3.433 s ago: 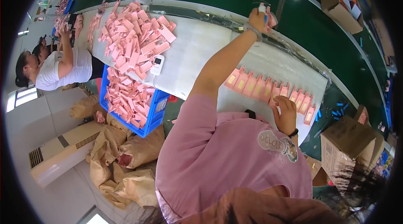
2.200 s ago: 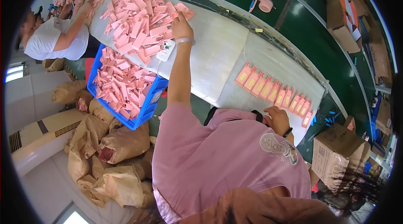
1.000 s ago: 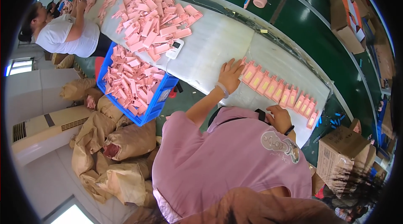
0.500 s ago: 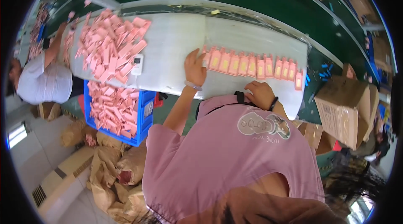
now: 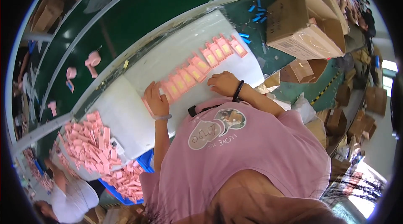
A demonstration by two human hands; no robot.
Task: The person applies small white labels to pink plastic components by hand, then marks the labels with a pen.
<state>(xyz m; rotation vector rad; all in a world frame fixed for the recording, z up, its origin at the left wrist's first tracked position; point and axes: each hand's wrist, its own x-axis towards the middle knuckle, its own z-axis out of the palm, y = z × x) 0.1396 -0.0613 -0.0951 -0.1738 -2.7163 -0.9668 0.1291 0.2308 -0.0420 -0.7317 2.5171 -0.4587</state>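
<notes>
Pieces [image 5: 187, 78] are lying rowed on the surface [image 5: 124, 113], left hand [image 5: 157, 100] covering one end, its grip impossible to tell, right hand [image 5: 225, 84] resting loosely spread, and a sideways nudge could skew them.

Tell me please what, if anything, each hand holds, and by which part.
The left hand partly covers a pink piece; whether it is held, and where, cannot be told. No object shows in the right hand.

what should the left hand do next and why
Perhaps the left hand should lift clear of the end pink piece: that piece lies at the left end of the row of pink pieces, and the hand partly covers it.
</notes>
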